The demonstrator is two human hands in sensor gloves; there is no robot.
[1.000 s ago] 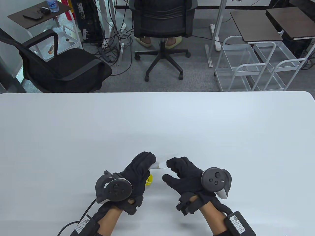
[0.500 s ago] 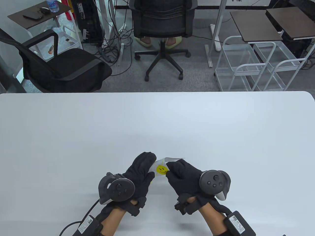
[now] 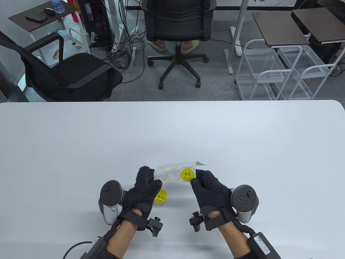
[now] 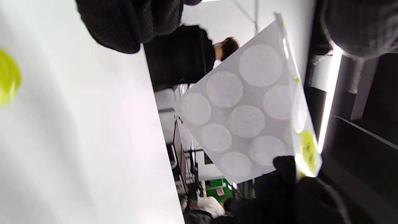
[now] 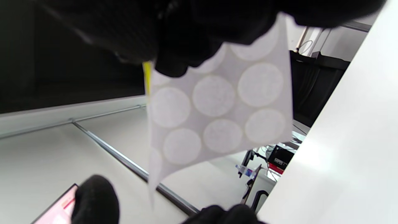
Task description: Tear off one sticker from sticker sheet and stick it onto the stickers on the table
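A white sticker sheet [image 3: 175,172] with several empty yellow-ringed circles and one yellow smiley sticker [image 3: 187,174] is held above the table between both hands. My left hand [image 3: 149,175] pinches its left end. My right hand [image 3: 198,179] pinches its right end, right beside the smiley. A yellow smiley sticker on the table [image 3: 161,196] lies under the sheet, partly hidden by my left hand. The left wrist view shows the sheet's back [image 4: 242,115] and the table sticker as a yellow blur [image 4: 7,77]. The right wrist view shows the sheet's back [image 5: 217,115] hanging from my fingers [image 5: 186,46].
The white table [image 3: 80,140] reaches far to both sides and to its far edge. Beyond it stand office chairs [image 3: 175,24], wire carts [image 3: 272,72] and small side tables on the floor.
The sheet has turned from edge-on to face up and shows its empty circles and the smiley. Both hands have rolled outward and moved apart, stretching the sheet between them.
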